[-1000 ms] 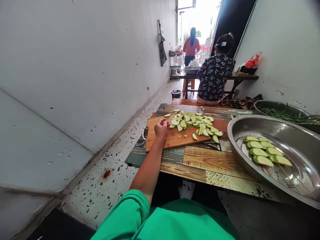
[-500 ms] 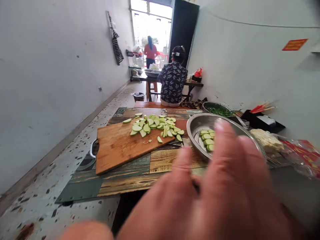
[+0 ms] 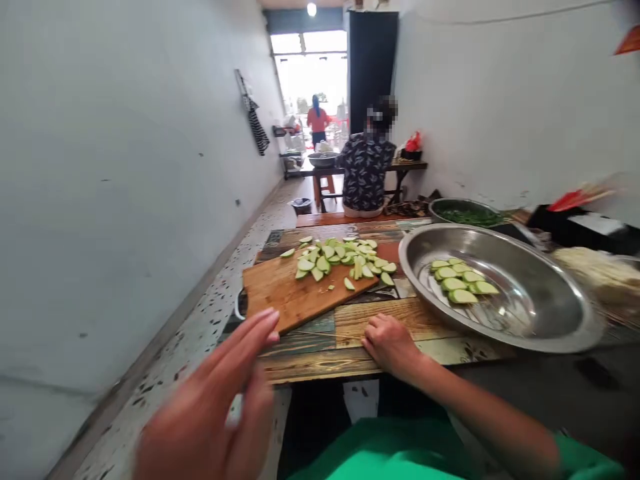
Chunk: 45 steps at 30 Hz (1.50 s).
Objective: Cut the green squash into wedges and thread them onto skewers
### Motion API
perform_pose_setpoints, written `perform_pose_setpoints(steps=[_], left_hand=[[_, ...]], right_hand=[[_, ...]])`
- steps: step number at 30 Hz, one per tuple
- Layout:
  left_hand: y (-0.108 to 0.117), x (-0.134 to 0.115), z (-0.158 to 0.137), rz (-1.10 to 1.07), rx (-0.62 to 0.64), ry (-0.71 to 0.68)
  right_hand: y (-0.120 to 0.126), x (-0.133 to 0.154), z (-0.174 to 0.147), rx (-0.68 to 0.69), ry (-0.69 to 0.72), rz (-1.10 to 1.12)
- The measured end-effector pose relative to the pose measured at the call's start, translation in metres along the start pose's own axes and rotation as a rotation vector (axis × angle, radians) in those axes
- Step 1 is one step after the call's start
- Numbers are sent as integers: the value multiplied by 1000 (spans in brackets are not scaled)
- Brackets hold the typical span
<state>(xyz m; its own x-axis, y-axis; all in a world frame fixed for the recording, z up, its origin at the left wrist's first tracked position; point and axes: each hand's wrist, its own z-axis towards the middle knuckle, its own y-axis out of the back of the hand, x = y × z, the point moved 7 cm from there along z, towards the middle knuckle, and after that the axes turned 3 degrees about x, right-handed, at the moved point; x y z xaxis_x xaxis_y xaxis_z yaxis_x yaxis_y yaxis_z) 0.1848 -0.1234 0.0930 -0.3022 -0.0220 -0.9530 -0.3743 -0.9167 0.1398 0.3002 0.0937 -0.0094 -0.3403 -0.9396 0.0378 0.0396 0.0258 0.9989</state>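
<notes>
My left hand (image 3: 215,400) is raised close to the camera at lower left, fingers stretched out and together, blurred, with nothing visible in it. On the table's front part, my right hand (image 3: 393,341) is closed around the end of a thin skewer (image 3: 320,334), which points left along the tabletop. Beyond it lies a wooden cutting board (image 3: 275,293) with a pile of zucchini slices (image 3: 340,253), some spilling past its right edge. At right stands a large steel basin (image 3: 530,293), where zucchini slices on skewers (image 3: 455,283) lie in rows.
Behind the basin are a bowl of chopped greens (image 3: 470,217) and a black tray (image 3: 575,223). A pale bundle (image 3: 595,273) sits at far right. Ahead, a person in a patterned shirt (image 3: 367,170) sits at another table; a second person (image 3: 317,120) stands near the doorway.
The blurred hand that covered the lower right is gone from there. Both hands now show apart, the right one low on the table with the skewer. The view has shifted.
</notes>
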Motion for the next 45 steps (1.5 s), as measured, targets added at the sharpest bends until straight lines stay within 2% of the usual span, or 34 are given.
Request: perform_pose_setpoints(steps=[1,4,5,7,10,12,15,19,22,25,28,30,32,34,35,38,42,45], left_hand=[[-5,4,15,102,58,11],[-13,35,59,219,62,41],[-21,47,71,279,120,15],[-46,66,82,488,344,-104],[-81,84,75,755,683,-272],[-96,86,66,824,813,-356],[-111,83,58,840,882,-453],[-126,84,52,794,937,-540],[-129,85,53,811,907,-546],[-128,75,57,831,871,-570],[-130,62,66,819,895,-614],[-131,57,86,871,825,-596],[-129,58,119,1008,628,-480],[-123,67,155,1172,399,-251],[-122,75,170,1238,334,-118],[-135,95,197,1334,307,106],[-153,113,211,1337,327,194],[-155,122,213,1279,323,254]], right_hand=[[-2,1,10,26,33,-25],[-10,5,36,71,109,-88],[-12,7,42,73,131,-100],[-14,8,50,55,171,-101],[-8,3,52,16,233,-54],[-3,-8,46,13,276,-25],[10,-35,33,-33,290,20],[26,-67,20,-113,291,183],[30,-69,20,-163,292,217],[34,-51,28,-250,310,239],[31,-26,40,-245,442,414],[26,-23,51,-256,430,509],[18,-34,61,-286,289,586],[6,-48,68,-277,124,700],[0,-53,70,-254,62,773],[-16,-61,72,-187,-54,981],[-21,-63,72,-183,-123,1082],[-20,-64,73,-199,-136,1079]])
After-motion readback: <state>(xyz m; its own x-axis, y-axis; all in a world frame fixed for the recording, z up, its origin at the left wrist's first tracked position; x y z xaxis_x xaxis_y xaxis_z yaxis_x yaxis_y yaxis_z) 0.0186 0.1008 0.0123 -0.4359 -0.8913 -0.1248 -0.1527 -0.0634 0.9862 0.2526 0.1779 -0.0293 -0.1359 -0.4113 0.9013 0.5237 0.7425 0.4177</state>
